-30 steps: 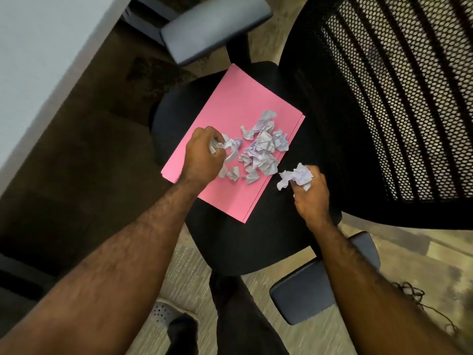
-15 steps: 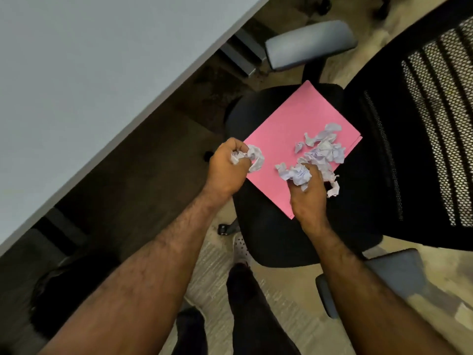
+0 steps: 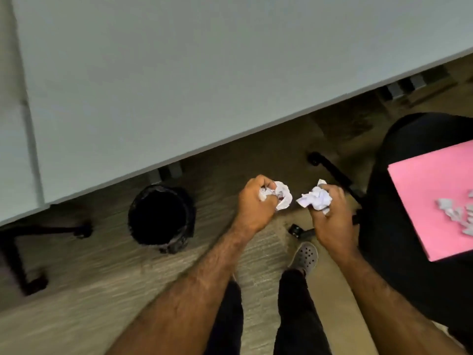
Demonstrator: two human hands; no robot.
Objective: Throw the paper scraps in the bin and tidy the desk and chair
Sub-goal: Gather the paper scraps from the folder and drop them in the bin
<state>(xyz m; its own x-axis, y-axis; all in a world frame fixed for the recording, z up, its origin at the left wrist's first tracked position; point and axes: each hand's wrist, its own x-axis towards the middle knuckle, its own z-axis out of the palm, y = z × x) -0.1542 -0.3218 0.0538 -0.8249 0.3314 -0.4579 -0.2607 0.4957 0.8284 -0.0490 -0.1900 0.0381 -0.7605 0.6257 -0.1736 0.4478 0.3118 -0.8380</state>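
My left hand (image 3: 253, 203) is shut on a wad of crumpled white paper scraps (image 3: 281, 196). My right hand (image 3: 332, 219) grips another wad of scraps (image 3: 316, 198). Both hands hang over the floor, right of the black bin (image 3: 160, 219), which stands under the desk edge with a dark liner. At the far right, a pink folder (image 3: 430, 196) lies on the black chair seat (image 3: 399, 226) with several loose scraps (image 3: 458, 216) still on it.
The grey desk top (image 3: 179, 85) fills the upper half, its edge running diagonally. Chair base legs and castors (image 3: 297, 230) sit near my feet; my grey shoe (image 3: 305, 256) is below. Another black chair base (image 3: 25, 252) stands at the left.
Both hands have lifted off the folder with their scraps and swung left, away from the chair. My view has turned left, bringing the bin into sight.
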